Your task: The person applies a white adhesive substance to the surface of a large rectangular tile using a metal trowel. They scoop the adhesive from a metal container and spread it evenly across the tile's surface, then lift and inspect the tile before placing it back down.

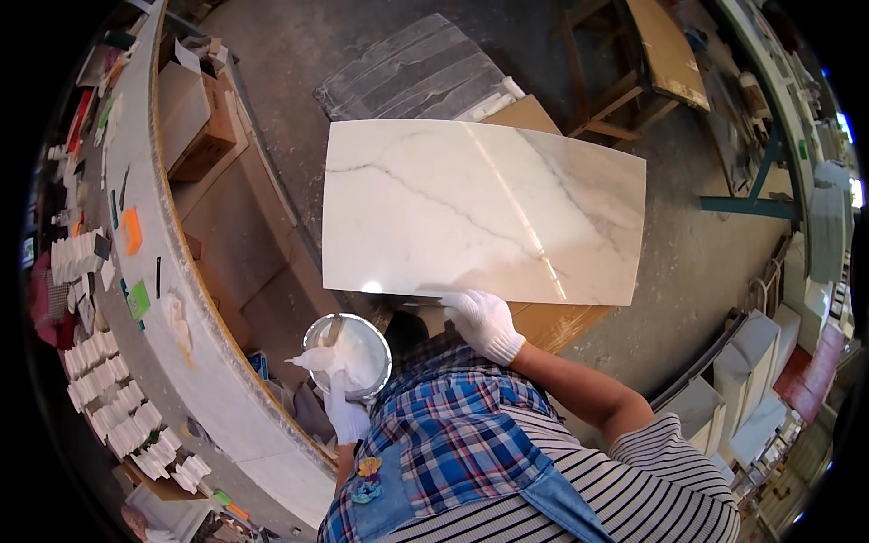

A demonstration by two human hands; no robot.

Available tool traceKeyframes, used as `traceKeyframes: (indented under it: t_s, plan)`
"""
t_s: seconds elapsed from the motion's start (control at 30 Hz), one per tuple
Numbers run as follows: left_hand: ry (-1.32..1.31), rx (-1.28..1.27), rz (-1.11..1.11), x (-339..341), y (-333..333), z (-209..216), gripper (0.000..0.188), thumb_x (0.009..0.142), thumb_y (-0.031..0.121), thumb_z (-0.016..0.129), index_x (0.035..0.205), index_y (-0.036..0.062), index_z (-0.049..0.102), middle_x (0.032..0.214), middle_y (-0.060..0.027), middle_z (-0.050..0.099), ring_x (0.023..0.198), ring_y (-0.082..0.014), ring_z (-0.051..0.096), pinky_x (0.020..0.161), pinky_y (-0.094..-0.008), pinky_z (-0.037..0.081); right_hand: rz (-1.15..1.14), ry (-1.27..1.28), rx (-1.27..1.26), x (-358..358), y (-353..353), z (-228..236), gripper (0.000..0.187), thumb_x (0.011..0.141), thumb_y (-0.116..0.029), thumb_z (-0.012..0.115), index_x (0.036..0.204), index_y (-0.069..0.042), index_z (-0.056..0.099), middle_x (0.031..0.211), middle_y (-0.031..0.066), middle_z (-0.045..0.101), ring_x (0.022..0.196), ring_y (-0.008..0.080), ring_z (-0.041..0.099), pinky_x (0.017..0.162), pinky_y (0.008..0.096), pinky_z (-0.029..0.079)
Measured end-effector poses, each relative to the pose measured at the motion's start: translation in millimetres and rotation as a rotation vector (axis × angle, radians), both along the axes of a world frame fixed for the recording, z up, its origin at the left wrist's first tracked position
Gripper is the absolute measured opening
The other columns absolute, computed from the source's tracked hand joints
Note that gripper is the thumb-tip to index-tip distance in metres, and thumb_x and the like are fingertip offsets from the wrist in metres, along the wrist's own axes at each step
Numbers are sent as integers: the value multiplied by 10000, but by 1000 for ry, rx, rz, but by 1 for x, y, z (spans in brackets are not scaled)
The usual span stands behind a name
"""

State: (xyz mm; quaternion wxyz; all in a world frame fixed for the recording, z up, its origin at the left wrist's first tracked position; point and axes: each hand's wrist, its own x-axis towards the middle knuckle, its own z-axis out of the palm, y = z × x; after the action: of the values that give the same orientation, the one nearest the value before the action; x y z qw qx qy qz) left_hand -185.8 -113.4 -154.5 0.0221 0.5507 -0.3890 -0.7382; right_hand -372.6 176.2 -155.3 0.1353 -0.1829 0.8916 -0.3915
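Note:
A glossy white marble-look slab [434,213] with grey veins lies in front of me on a brown wooden support [566,324]. My right hand [486,326], in a white knit glove, is bent over the slab's near edge, fingers together on it; its thumb is hard to make out. To the left, a round metal can [384,364] holds thick white paste [355,358]. A flat-bladed tool [334,329] stands in it at the far rim. My gloved left hand [344,412] grips the can's near rim, its fingers partly hidden. White material juts over the left rim.
A long curved-looking grey bench [213,385] runs along the left, carrying stacked white pieces [100,371], an orange block [133,231] and green pieces. Beyond the slab lies a dusty grey panel [412,68]. A wooden table [670,54] stands far right; boxes [747,376] line the near right.

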Motion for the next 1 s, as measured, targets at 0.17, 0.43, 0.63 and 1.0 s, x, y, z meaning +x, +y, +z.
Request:
traceKeyframes:
  t_s: [0.17, 0.43, 0.63, 1.0]
  plan:
    - [-14, -21, 6, -2, 4, -2, 574, 993, 296, 667, 1492, 91, 470, 1329, -119, 613, 1154, -265, 645, 840, -388, 593, -134, -100, 86, -19, 1, 3, 304, 887, -66, 655, 1190, -84, 676, 964, 160, 721, 896, 368, 703, 769, 451, 566]
    - [-15, -40, 19, -11, 4, 3, 572, 992, 310, 664, 1488, 99, 475, 1324, -119, 616, 1139, -264, 651, 799, -387, 601, -393, 411, 23, -72, 35, -12, 327, 830, 21, 644, 1144, -43, 711, 1039, 165, 727, 963, 377, 694, 847, 410, 566]
    - [-13, -34, 21, -14, 6, 11, 575, 983, 319, 677, 1475, 92, 485, 1320, -118, 612, 1127, -266, 654, 793, -382, 602, -388, 603, 245, -116, 64, -20, 238, 816, -34, 679, 1045, -99, 661, 1188, 120, 706, 1089, 345, 651, 910, 467, 506]
    - [59, -138, -70, -61, 7, 40, 445, 1038, 197, 610, 1423, -4, 515, 1240, -101, 656, 1113, -193, 647, 944, -337, 527, -99, -265, -28, -74, -16, 64, 248, 922, -160, 718, 1152, -75, 756, 970, 139, 720, 847, 292, 695, 750, 359, 541]
